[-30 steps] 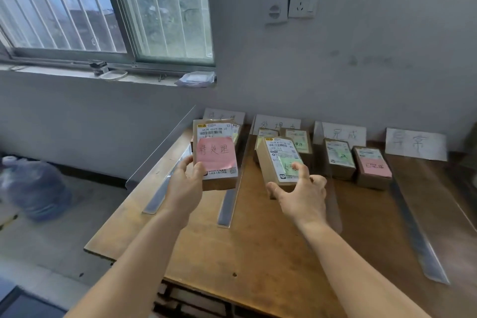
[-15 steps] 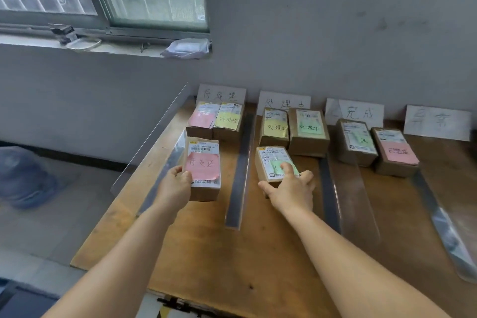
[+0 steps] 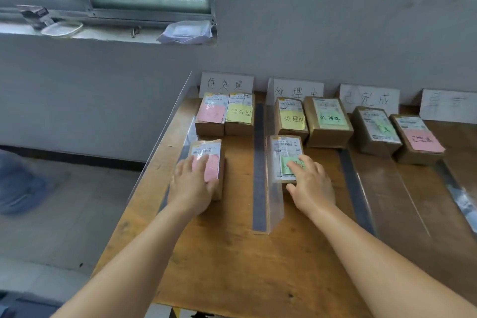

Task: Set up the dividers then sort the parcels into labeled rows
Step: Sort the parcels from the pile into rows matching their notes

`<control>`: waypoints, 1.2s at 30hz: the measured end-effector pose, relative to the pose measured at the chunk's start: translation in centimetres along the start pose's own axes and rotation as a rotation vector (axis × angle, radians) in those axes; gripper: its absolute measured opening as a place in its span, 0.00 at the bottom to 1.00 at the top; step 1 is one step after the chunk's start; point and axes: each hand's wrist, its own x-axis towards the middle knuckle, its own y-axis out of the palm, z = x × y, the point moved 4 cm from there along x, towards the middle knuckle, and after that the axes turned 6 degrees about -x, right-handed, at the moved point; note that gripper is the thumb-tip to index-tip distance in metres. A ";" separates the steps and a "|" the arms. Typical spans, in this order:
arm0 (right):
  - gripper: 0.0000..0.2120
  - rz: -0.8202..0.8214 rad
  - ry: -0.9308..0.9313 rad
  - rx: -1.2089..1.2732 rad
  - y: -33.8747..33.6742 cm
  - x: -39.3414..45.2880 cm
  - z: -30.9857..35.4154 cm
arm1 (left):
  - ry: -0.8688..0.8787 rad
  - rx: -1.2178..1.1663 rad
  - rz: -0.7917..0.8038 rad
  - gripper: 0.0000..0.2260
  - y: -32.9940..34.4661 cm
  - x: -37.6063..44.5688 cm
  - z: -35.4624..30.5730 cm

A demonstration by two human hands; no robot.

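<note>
Looking past our hands, we see four paper labels (image 3: pixel 226 84) leaning on the wall at the back of the tabletop (image 3: pixel 232 261), with clear dividers (image 3: pixel 275 188) running from them toward us. Six parcels already sit at the back: two under the first label (image 3: pixel 224 114), two under the second (image 3: pixel 313 121), two under the third (image 3: pixel 397 134). The middle divider stands upright between our two hands, a wall neither can cross sideways. Nearer us than the parcels, the tabletop lies bare wood, with room to draw back; its left edge drops to the floor just beside the leftmost divider (image 3: pixel 165 152).

Our left hand (image 3: pixel 192 186) lies flat on the pink-note parcel (image 3: pixel 207 160), fingers spread over its top and near end, in the first row just short of the back pair. Our right hand (image 3: pixel 308 183) rests on the green-note parcel (image 3: pixel 286 156) in the second row, fingers fairly straight on the note, thumb at its near edge. Both parcels sit down on the tabletop.
</note>
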 end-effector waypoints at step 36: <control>0.36 -0.052 0.123 0.007 -6.3 -4.6 -1.3 | 0.404 0.090 0.056 0.31 -4.6 0.2 -9.1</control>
